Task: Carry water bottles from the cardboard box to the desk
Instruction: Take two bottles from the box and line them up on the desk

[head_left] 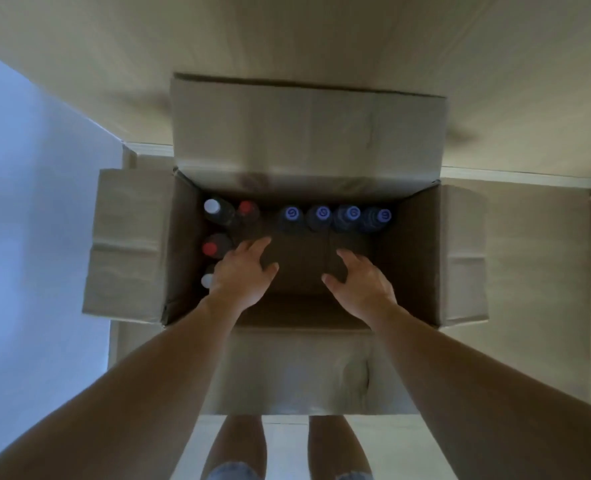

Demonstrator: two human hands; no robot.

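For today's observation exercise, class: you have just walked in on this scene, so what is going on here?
A person stands over an open cardboard box and reaches into it with both bare hands. The left hand and the right hand are spread and empty, with no grip on anything yet. Bottles stand upright along the far wall and left side: four with blue caps, two with red caps and two with white caps. None has been lifted out at this moment.
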